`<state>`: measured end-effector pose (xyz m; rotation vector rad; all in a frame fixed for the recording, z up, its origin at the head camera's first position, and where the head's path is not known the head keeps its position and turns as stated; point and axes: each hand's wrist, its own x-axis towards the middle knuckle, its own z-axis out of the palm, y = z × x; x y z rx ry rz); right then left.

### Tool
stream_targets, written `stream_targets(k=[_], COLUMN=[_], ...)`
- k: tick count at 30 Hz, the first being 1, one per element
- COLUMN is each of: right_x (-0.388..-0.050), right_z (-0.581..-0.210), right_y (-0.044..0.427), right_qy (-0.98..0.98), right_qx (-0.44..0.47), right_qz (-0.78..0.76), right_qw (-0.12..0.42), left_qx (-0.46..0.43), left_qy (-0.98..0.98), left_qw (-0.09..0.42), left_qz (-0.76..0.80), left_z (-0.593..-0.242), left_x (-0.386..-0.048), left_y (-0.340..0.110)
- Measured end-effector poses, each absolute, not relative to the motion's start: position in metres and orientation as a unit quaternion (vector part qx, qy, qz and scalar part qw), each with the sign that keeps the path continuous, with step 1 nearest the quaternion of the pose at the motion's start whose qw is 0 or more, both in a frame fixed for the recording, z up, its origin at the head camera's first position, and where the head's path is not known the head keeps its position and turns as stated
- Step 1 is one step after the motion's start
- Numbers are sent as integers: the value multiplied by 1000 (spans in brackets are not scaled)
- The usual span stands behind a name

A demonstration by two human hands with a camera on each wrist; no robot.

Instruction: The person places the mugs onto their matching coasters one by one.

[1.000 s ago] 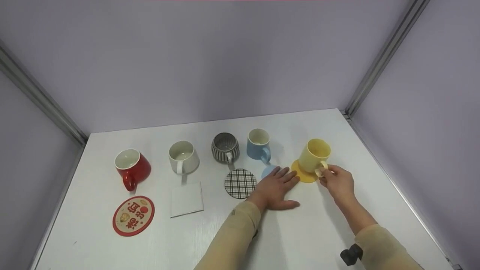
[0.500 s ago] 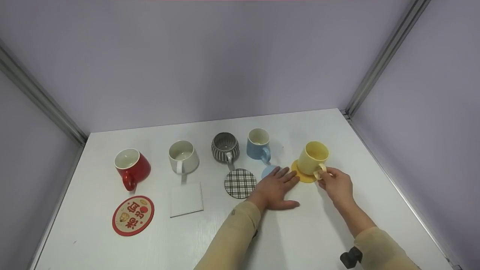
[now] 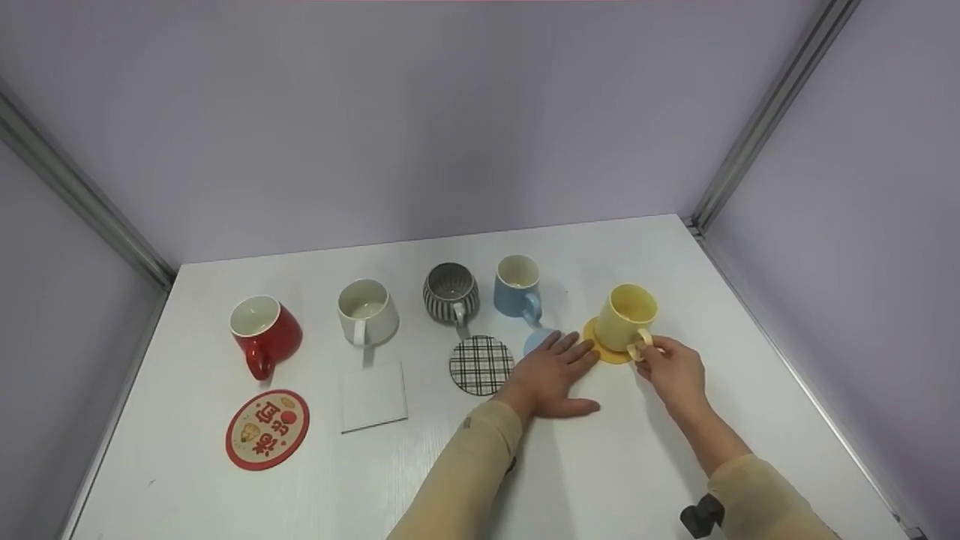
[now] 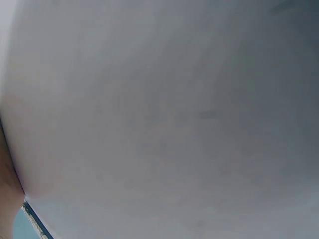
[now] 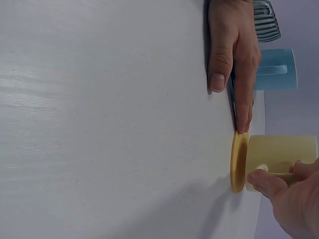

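Note:
My right hand [image 3: 673, 373] pinches the handle of a yellow mug [image 3: 621, 322] between thumb and fingers. The mug stands upright over a round yellow coaster [image 3: 618, 358]; whether its base fully touches the coaster I cannot tell. My left hand [image 3: 551, 381] lies flat, fingers spread and straight, covering most of a blue coaster [image 3: 537, 341]. In the right wrist view, a fingertip of that hand reaches the edge of the yellow coaster [image 5: 235, 162]. Behind the left hand is a blue mug [image 3: 514, 296]. The left wrist view has mostly the blurred white tabletop.
Left of the blue mug stand a dark striped mug [image 3: 442, 304], a white mug [image 3: 379, 326] and a red mug [image 3: 281, 337]. Before them lie a plaid round coaster [image 3: 480, 367], a white square coaster [image 3: 373, 397] and a red-rimmed coaster [image 3: 268, 431]. Grey-violet walls enclose the white table [image 3: 622, 480].
Over the past second the yellow mug, in my right hand, has shifted slightly left and toward me over its coaster. My left hand has stayed in place.

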<state>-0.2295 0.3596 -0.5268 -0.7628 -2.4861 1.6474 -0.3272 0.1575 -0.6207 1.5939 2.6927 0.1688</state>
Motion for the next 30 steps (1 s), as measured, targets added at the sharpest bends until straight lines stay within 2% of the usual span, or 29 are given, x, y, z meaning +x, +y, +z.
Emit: stream_targets(k=[30], right_x=[-228], right_z=[-532], right_y=[359], right_qy=[-806], right_qx=[-247], right_qz=[537], right_qw=[27], left_qx=[513], left_qy=[857], left_qw=[-7], left_qz=[47], left_z=[-619], left_x=[-326], left_y=[157])
